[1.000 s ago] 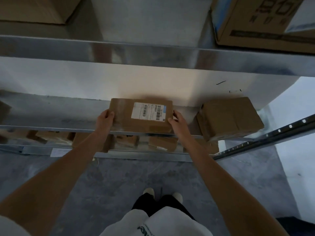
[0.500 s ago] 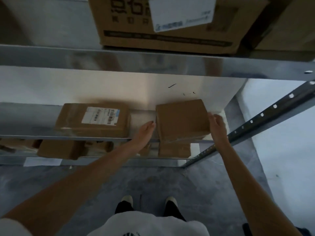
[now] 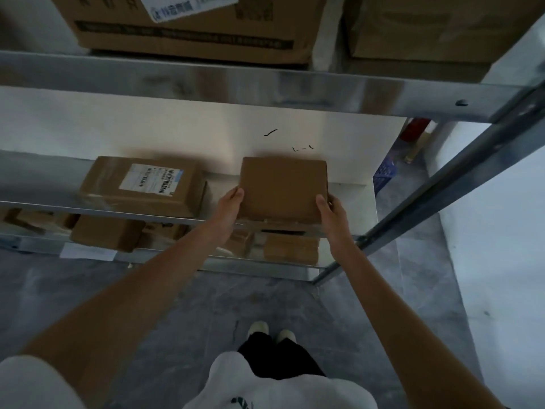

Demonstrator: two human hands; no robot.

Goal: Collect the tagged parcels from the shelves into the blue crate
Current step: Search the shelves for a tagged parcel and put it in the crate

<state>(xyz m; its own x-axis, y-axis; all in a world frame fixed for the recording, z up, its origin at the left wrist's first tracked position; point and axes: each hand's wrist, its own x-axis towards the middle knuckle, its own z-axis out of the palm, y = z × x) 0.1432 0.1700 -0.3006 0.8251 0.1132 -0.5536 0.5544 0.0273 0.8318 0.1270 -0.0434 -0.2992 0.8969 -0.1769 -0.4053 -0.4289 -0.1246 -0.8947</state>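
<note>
A plain brown cardboard parcel (image 3: 283, 187) sits at the right end of the middle metal shelf (image 3: 59, 203), no label showing on its top. My left hand (image 3: 231, 202) grips its left side and my right hand (image 3: 328, 206) grips its right side. To its left on the same shelf lies a flatter brown parcel with a white barcode label (image 3: 141, 184), untouched. Part of a blue crate (image 3: 383, 175) shows on the floor behind the shelf's right end.
Large cardboard boxes (image 3: 188, 25) fill the upper shelf. Several small brown parcels (image 3: 106, 233) lie on the lowest shelf. A slanted metal upright (image 3: 442, 187) runs along the right. A white wall stands behind the shelves. Grey concrete floor and my shoes (image 3: 271, 332) lie below.
Both hands left the labelled parcel and moved right. They now grip the sides of the plain parcel, which has turned squarer to the shelf edge.
</note>
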